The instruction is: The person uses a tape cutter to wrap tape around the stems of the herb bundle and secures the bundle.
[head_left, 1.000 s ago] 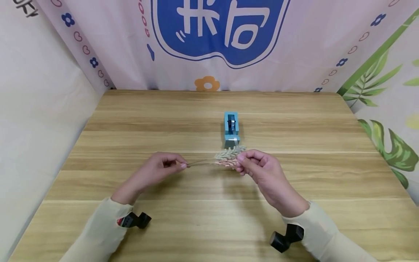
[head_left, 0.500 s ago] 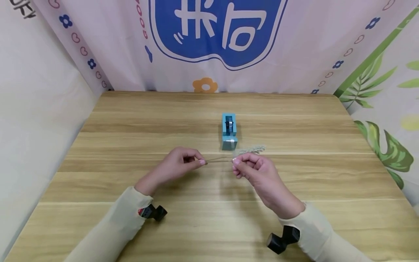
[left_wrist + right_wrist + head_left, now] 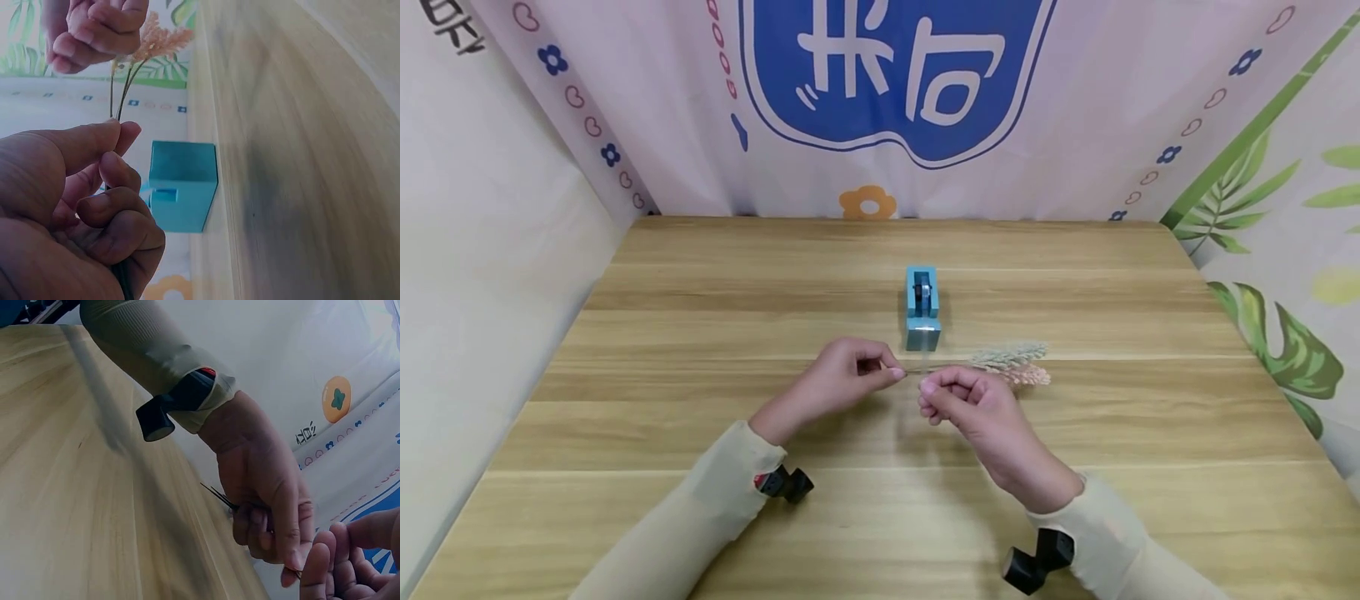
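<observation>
My left hand [image 3: 850, 371] pinches the thin stems [image 3: 125, 94] of two dried-flower sprigs between thumb and forefinger. A pale green head [image 3: 1011, 356] and a pink head [image 3: 1026, 375] fan out to the right, beyond my right hand [image 3: 966, 400]. The stems' cut ends [image 3: 215, 495] stick out behind the left palm. A faint clear strip of tape [image 3: 925, 360] runs from the front of the blue tape dispenser [image 3: 922, 308] down to my right thumb and forefinger, which pinch its end. The stems cross this strip close in front of the dispenser.
The wooden table [image 3: 737, 275] has its far edge against a printed curtain [image 3: 700, 125]. A white cloth wall [image 3: 490, 250] borders the left side, and a leaf-patterned cloth [image 3: 1292, 350] the right. Black wrist cameras [image 3: 1037, 562] sit on both sleeves.
My left hand has moved to the right with the sprigs. Their heads, earlier around my right fingers, now lie past that hand. The right hand has shifted only slightly.
</observation>
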`<state>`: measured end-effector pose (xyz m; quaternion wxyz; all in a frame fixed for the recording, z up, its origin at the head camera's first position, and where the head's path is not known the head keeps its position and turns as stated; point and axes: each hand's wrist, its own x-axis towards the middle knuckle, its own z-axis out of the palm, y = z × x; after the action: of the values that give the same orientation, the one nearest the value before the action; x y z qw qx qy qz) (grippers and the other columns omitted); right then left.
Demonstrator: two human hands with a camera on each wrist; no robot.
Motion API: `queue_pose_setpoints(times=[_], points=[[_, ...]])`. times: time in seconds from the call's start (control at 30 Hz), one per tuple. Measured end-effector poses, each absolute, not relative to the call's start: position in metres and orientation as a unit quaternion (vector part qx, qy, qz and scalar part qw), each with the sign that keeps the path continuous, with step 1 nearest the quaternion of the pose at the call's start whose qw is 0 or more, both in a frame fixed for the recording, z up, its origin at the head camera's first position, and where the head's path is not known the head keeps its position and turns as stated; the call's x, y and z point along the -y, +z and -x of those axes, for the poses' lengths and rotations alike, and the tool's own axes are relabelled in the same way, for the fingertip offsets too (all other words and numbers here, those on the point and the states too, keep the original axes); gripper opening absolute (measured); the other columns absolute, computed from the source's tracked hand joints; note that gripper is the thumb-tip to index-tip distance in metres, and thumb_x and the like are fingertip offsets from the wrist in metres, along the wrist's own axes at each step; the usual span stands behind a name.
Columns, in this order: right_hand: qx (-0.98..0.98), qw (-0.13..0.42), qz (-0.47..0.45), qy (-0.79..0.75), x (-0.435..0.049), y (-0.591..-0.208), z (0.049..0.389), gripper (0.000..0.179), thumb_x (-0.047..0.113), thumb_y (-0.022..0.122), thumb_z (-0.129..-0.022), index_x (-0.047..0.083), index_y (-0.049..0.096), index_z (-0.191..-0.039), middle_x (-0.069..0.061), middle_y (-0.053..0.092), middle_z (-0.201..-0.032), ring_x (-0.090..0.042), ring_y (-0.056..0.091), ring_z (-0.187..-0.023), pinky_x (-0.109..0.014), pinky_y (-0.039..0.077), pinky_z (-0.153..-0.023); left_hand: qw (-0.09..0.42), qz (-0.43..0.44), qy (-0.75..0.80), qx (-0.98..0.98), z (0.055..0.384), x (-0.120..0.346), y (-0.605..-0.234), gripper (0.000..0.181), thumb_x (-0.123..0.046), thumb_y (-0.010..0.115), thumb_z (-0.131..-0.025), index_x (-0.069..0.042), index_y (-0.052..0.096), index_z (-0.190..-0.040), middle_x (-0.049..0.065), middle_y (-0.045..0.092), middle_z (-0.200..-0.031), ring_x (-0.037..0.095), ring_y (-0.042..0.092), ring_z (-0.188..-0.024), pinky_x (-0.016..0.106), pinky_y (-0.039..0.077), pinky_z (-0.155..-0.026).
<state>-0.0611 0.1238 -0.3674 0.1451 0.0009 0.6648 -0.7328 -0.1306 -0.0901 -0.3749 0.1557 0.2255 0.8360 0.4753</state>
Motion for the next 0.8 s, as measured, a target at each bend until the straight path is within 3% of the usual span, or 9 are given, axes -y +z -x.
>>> queue_pose_setpoints(times=[0.8], points=[[-0.672,0.155,-0.034,-0.724,-0.127,-0.379,0.054,0.008,0.007,0.064,-0.102,-0.001,0.067,-0.102,0.006,0.073,-0.085,-0.008,0.069,-0.082,-0.023,0.058,-0.080,0.157,-0.258,0.468,-0.830,0.130,0.072,-0.367,0.016,-0.017,0.071,-0.101,-0.003,0.079,-0.098,0.001,0.063,-0.076,0.011,0.049,-0.070,0.021,0.040,-0.063]])
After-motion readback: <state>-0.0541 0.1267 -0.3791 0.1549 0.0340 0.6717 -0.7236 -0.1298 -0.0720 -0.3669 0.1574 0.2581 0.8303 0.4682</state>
